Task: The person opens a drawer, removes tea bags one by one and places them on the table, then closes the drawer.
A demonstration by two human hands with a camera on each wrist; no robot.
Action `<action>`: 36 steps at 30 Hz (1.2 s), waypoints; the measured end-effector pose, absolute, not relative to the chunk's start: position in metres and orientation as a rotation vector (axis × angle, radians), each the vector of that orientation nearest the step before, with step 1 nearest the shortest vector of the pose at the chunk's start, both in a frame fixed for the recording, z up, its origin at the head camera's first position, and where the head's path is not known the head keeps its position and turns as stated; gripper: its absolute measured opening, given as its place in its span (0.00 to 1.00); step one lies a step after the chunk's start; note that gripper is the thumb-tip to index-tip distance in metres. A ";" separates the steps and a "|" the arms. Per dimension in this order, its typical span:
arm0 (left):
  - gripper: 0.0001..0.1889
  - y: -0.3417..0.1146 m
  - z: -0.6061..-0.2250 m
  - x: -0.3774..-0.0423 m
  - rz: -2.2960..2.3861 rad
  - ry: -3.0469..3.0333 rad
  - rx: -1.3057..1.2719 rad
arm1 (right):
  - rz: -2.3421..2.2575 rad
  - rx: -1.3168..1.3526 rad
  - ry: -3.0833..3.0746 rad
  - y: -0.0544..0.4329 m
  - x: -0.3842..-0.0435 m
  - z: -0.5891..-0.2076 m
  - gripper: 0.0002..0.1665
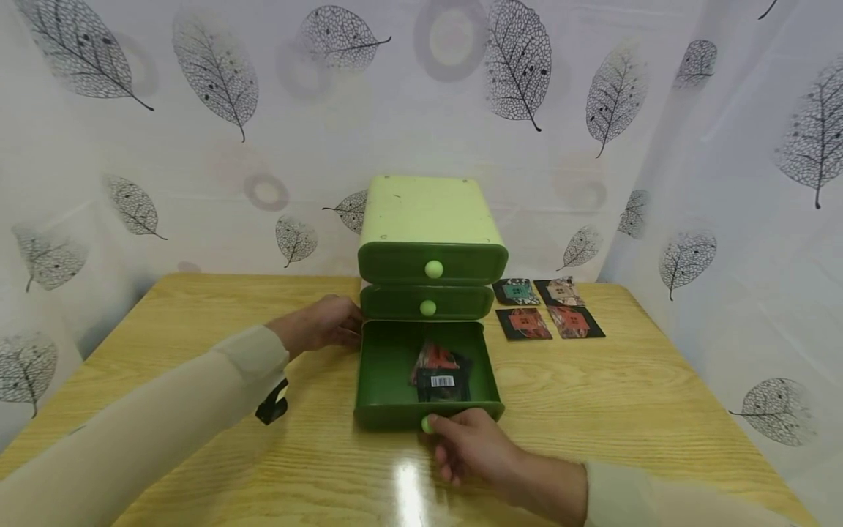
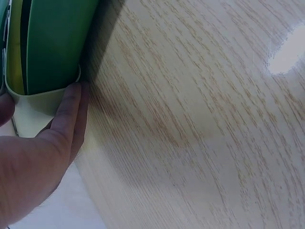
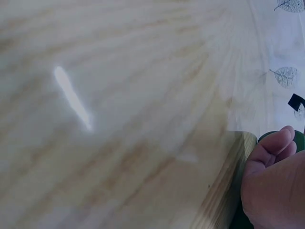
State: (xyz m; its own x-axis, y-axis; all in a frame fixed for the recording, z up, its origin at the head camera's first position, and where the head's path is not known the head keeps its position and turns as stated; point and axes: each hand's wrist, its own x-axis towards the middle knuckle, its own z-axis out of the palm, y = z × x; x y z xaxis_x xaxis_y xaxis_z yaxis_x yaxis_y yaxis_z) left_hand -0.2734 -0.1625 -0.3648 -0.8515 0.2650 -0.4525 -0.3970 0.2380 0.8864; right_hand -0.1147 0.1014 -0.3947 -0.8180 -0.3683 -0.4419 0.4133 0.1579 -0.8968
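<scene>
A small cabinet (image 1: pixel 428 212) with a pale yellow-green casing and green drawer fronts stands on the table. Its bottom drawer (image 1: pixel 388 366) is pulled out, while the top drawer (image 1: pixel 395 263) and middle drawer (image 1: pixel 395 303) are in. My right hand (image 1: pixel 477 446) pinches the round light-green knob (image 1: pixel 427 424) of the bottom drawer, thumb on top. Several flat dark packets (image 1: pixel 444 384) lie in that drawer, one showing a barcode. Fingers straight, my left hand (image 1: pixel 327 323) rests against the cabinet's left side; the left wrist view shows its fingertips (image 2: pixel 72 90) at the casing's lower edge.
Right of the cabinet, several flat packets lie on the wooden table (image 1: pixel 579 395): a green one (image 1: pixel 516 291), a beige one (image 1: pixel 559 292) and red ones (image 1: pixel 525 323). A leaf-patterned curtain (image 1: pixel 276 110) hangs behind. A small black object (image 1: pixel 272 406) shows beside my left sleeve.
</scene>
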 end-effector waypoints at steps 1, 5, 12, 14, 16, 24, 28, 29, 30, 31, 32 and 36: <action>0.18 -0.163 -0.365 -0.273 1.662 1.993 -0.120 | -1.721 0.041 1.847 0.102 -0.113 -0.394 0.24; 0.19 -0.163 -0.366 -0.274 1.658 1.995 -0.116 | -1.734 0.041 1.811 0.103 -0.105 -0.393 0.23; 0.19 -0.163 -0.366 -0.275 1.645 2.010 -0.099 | -1.741 0.021 1.801 0.105 -0.094 -0.394 0.22; 0.19 -0.163 -0.367 -0.275 1.646 2.008 -0.097 | -1.734 0.012 1.803 0.105 -0.092 -0.394 0.23; 0.18 -0.163 -0.367 -0.274 1.648 2.004 -0.096 | -1.723 0.002 1.805 0.107 -0.089 -0.394 0.23; 0.19 -0.163 -0.367 -0.275 1.638 2.001 -0.092 | -1.734 -0.016 1.769 0.108 -0.080 -0.396 0.23; 0.19 -0.164 -0.367 -0.275 1.637 2.002 -0.090 | -1.750 -0.013 1.766 0.108 -0.078 -0.398 0.23; 0.19 -0.164 -0.367 -0.275 1.637 2.004 -0.088 | -1.753 -0.010 1.762 0.109 -0.078 -0.399 0.23; 0.19 -0.164 -0.367 -0.275 1.636 2.005 -0.087 | -1.758 -0.015 1.753 0.109 -0.077 -0.399 0.23; 0.19 -0.164 -0.367 -0.275 1.637 2.006 -0.089 | -1.752 -0.023 1.751 0.109 -0.077 -0.398 0.24; 0.19 -0.164 -0.367 -0.276 1.638 2.008 -0.092 | -1.744 -0.037 1.749 0.109 -0.077 -0.398 0.25; 0.19 -0.164 -0.367 -0.276 1.641 2.006 -0.098 | -1.651 -0.089 1.689 0.108 -0.076 -0.392 0.31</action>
